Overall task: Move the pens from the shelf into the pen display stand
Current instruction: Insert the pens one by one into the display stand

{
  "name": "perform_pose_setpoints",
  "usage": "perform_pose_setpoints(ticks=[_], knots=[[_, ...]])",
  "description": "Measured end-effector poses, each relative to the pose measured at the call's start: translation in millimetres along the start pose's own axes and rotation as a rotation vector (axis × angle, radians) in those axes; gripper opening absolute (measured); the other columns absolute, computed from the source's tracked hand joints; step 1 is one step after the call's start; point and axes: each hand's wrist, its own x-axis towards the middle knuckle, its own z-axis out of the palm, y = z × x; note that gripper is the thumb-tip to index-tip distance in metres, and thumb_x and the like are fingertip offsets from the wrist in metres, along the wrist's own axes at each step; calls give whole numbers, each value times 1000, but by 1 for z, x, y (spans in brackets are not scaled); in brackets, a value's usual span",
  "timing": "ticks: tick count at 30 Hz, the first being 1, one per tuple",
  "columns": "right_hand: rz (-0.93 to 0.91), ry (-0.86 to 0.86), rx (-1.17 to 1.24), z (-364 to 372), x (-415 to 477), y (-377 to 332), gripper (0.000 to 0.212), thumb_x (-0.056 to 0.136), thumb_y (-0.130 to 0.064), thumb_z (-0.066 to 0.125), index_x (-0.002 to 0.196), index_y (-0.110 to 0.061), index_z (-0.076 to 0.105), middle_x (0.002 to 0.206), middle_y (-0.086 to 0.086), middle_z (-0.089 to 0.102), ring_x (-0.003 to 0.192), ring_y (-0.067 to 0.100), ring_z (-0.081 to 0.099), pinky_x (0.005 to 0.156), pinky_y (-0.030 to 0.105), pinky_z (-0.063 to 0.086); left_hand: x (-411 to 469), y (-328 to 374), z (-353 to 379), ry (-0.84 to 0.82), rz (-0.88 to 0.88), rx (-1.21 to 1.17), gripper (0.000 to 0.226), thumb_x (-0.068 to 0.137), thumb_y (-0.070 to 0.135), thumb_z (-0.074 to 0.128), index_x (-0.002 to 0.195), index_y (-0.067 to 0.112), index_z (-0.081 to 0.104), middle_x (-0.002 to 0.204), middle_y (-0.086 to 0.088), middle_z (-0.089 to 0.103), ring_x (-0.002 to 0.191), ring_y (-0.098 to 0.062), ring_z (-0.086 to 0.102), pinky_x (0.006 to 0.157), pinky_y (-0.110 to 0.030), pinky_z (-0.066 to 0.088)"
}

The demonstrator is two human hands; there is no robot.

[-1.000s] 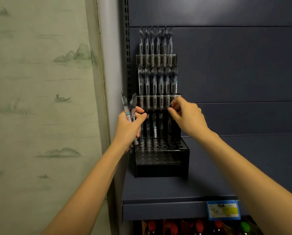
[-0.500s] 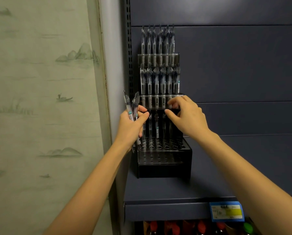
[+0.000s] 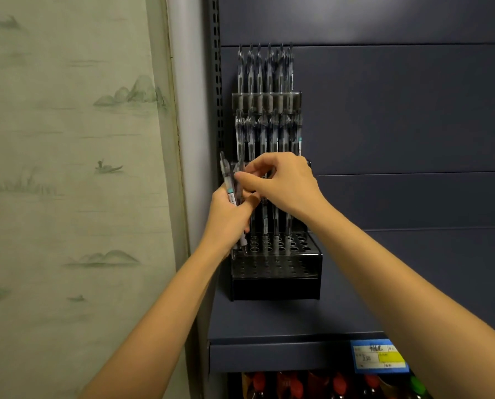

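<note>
From the head camera, a black pen display stand (image 3: 275,272) is standing on a dark shelf (image 3: 269,352), directly behind and below both grips. Its top row of pens (image 3: 265,73) and middle row (image 3: 269,133) are rising above the right grip. A lower row (image 3: 275,223) is sitting in the rear holes just beneath that grip, while the front holes are showing bare. The right grip and its forearm are covering the stand's middle ledge, so that part is hidden. A slotted upright (image 3: 219,82) is running up above the left grip, and pale green wallpaper (image 3: 67,168) is filling the space to its left. Well below the right grip, a blue and yellow price label (image 3: 380,357) is sitting on the shelf edge, with red-capped bottles (image 3: 298,387) showing under it.

The left grip (image 3: 226,217) is clenching around a few loose pens (image 3: 229,182), holding them upright just left of the stand, their lower tips hanging near its front left corner. The right grip (image 3: 283,188) is reaching across to them with fingers curled, its thumb and forefinger pinching the top of one of these pens. The two grips are touching.
</note>
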Motion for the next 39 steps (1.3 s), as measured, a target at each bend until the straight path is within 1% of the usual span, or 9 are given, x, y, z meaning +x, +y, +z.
perform_pose_setpoints(ticks=[3,8,11,17,23,27,31,35,39], knots=[[47,41,-77,-2,-1,-5,9,79,-40,67,76,-33,62,66,-17,60,78,6,62,70,28,51,-1,3,3,9,-19,-12,23,92,4,54,79,22,49,39,9,49,31,-4,37,35,-16,32],[37,21,5,-5,1,-6,11,84,-37,64,78,-29,59,67,-12,64,80,10,67,79,37,55,0,3,4,2,-15,1,4,93,8,55,97,9,55,54,4,49,34,-4,39,36,-17,34],[28,36,49,-10,3,-6,10,89,-34,59,84,-26,57,65,-10,67,76,8,68,81,37,55,-1,1,2,-20,-8,10,7,92,13,59,96,9,55,51,6,48,33,-5,39,37,-18,34],[10,179,121,-34,15,-13,9,93,-34,53,95,-25,54,86,-8,68,74,6,69,81,36,54,-6,-5,3,-33,-26,-18,17,92,11,58,82,22,50,41,9,45,31,-5,32,35,-18,30],[7,279,83,-58,25,-5,15,95,-32,51,104,-20,55,93,-4,68,75,10,68,84,39,54,-4,-8,-2,14,-48,-87,21,94,7,54,79,15,42,46,5,36,31,-5,27,35,-17,25],[54,237,-36,-59,18,16,23,96,-36,50,111,-19,56,96,-3,67,89,19,66,85,40,52,-2,-6,-5,11,-26,-76,18,95,9,53,81,13,42,43,3,33,31,-6,26,35,-17,25],[94,200,-137,-53,6,37,25,97,-35,49,115,-18,55,95,-8,63,89,17,63,73,32,45,-1,-3,-7,18,-5,-102,15,95,6,52,84,10,42,42,5,33,30,-6,25,34,-17,25],[135,170,-144,-47,0,53,26,97,-35,50,117,-18,55,101,-3,67,93,20,64,75,34,47,-2,-2,-7,17,3,-111,13,94,5,52,87,9,43,45,3,34,30,-6,26,34,-16,25],[158,143,-163,-39,-4,63,26,97,-35,49,118,-20,54,105,-3,68,95,19,63,72,30,39,-3,-2,-9,19,7,-101,15,94,6,53,84,11,43,46,2,34,30,-6,27,34,-16,26]])
